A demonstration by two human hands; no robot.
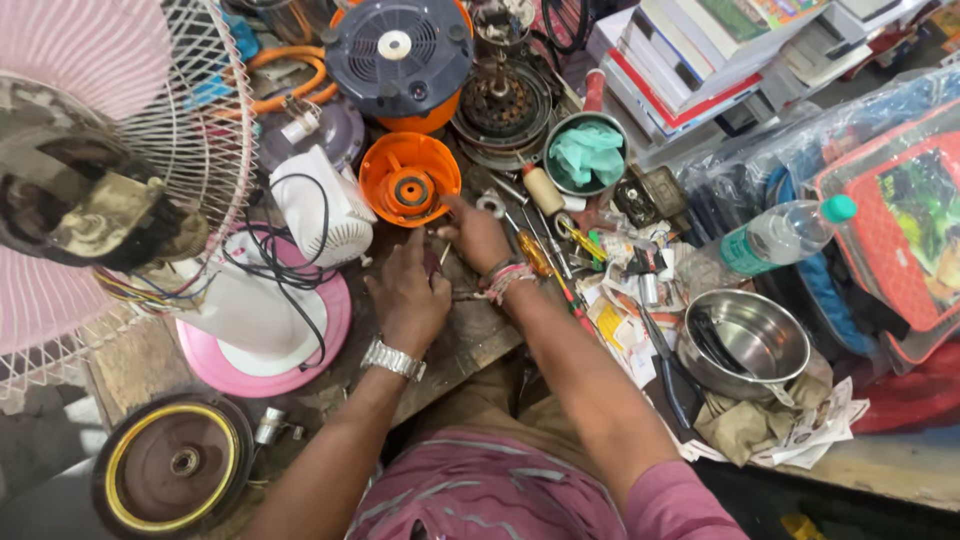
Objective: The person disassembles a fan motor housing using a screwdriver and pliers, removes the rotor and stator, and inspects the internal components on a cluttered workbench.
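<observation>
- My left hand (408, 297) lies knuckles-up on the wooden workbench (470, 345), a metal watch (393, 359) on its wrist. Its fingers are curled down over something small; I cannot tell what it grips.
- My right hand (478, 236) reaches forward, threads tied about its wrist. Its fingertips sit just beside the orange plastic cap (410, 180); whether they pinch anything I cannot tell.
- The orange plastic cap lies open side up on the bench, beside the white motor housing (322, 207) of the pink table fan (120, 200).
- A yellow-handled screwdriver (537, 255) lies just right of my right wrist, among other loose tools.
- Behind the cap stands a grey and orange appliance (400, 60); to its right a steel cup with green cloth (586, 152).
- Further right I see a steel bowl (745, 340), a plastic water bottle (785, 235) and stacked books (690, 55).
</observation>
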